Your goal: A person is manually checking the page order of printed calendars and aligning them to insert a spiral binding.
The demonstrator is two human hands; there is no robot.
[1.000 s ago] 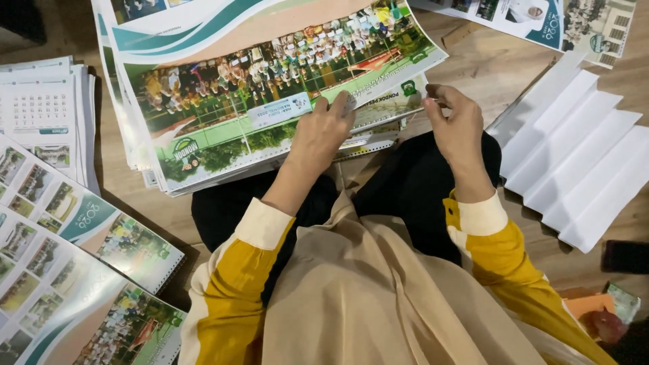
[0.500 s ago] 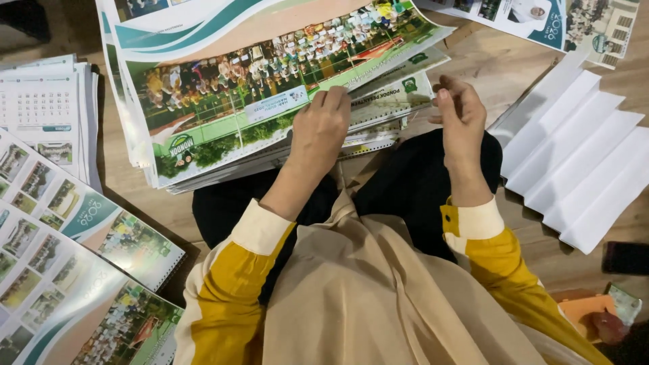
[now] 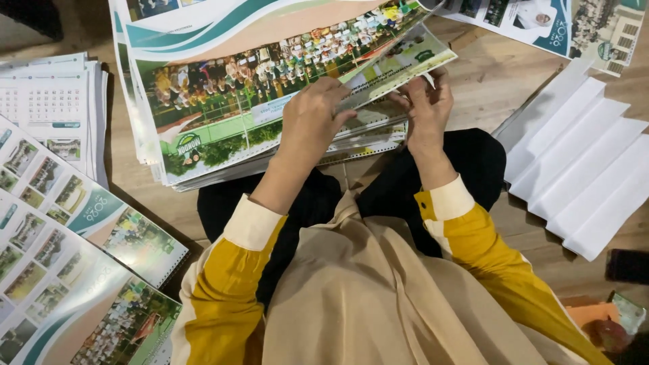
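Mid-sort, a stack of printed calendar sheets was being worked through at its near right corner, and the step in hand was judged to be the peeling of the top sheet off the pile. That sheet was seen lifted and curled at the corner, with the sheets below exposed under it. The left hand was closed in a pinch on the lower edge of the lifted sheet, thumb beneath and fingers curled over the top. The right hand was set at the stack's right corner, just beside the left hand, fingers bent loosely; a grip on a page edge seemed likely, but whether anything was actually pinched could not be told, since the fingertips were hidden by paper. The stack lay on the wooden floor directly ahead of the person's lap, touching both hands, tilted slightly to the view. For the next move, a clean separation of one single sheet was judged necessary, with the pile below held down so it would not drag along. More photo calendar sheets were laid at the near left, well apart from the hands, a gridded page pile at the far left, and fanned white sheets at the right, near the right forearm.
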